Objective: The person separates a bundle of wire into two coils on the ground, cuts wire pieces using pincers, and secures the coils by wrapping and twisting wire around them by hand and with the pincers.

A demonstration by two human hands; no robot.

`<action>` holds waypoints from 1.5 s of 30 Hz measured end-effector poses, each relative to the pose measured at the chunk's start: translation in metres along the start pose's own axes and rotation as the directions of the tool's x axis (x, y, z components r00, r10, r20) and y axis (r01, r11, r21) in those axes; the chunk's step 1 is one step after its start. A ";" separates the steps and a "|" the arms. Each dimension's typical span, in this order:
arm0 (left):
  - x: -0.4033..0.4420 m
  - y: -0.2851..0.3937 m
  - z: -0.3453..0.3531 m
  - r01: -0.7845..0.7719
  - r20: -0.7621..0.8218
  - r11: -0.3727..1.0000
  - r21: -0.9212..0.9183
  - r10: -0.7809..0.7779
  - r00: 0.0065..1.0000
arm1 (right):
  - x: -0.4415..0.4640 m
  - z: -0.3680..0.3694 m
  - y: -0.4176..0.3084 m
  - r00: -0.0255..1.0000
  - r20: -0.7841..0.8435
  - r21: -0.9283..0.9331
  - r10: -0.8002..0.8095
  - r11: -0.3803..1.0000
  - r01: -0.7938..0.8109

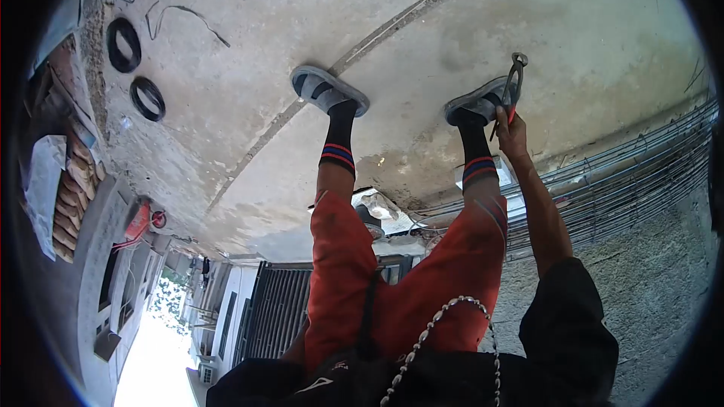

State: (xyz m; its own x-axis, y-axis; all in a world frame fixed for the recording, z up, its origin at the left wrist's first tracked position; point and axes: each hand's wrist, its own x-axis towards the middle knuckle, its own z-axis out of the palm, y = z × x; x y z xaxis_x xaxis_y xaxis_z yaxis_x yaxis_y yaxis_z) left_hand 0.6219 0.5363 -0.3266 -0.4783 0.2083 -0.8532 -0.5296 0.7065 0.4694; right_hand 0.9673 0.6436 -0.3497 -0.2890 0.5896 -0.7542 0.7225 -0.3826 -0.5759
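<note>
My right hand [513, 136] is closed around the handles of a pair of end-cutting pincers [517, 74]. A bit of red handle shows by the fingers, and the rounded metal jaws point away from the hand. The pincers overlap my right sandal [483, 99] in the view; whether they touch it I cannot tell. My left hand is out of sight. My left sandal [329, 89] rests on the concrete floor [407, 68], beside a groove running across it.
Long steel bars [611, 192] lie bundled at the right. At the left are a black wire coil [123, 45], another black coil [147, 99] and a loose wire strand [188, 12]. A red wheelbarrow [138, 222] and stacked sacks [69, 207] stand farther off.
</note>
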 end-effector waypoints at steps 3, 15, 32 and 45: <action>0.008 0.015 -0.046 -0.028 0.027 0.997 -0.071 0.030 0.999 | -0.017 0.067 -0.120 0.973 0.138 -0.067 -0.184 0.979 0.194; -0.212 -0.063 -0.310 0.183 -0.077 0.926 -0.331 -0.220 0.973 | -0.074 0.299 -0.392 0.755 0.360 -0.150 -0.548 0.765 0.626; -0.218 0.024 -0.425 0.301 -0.205 0.659 -0.690 -0.576 0.791 | 0.040 0.464 -0.576 0.695 0.708 -0.501 -0.124 0.605 0.618; -0.029 0.064 -0.646 -0.076 -0.507 0.677 -0.732 -0.466 0.725 | 0.111 0.652 -0.732 0.634 0.773 -0.622 -0.016 0.179 0.762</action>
State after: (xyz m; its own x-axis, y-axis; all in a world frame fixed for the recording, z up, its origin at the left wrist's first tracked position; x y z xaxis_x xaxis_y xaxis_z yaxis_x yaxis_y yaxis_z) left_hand 0.1490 0.1382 -0.1252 -0.4548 -0.5213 -0.7221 -0.8350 -0.0324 0.5493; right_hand -0.0031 0.5253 -0.2169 -0.6805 -0.1696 -0.7128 0.2996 0.8234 -0.4820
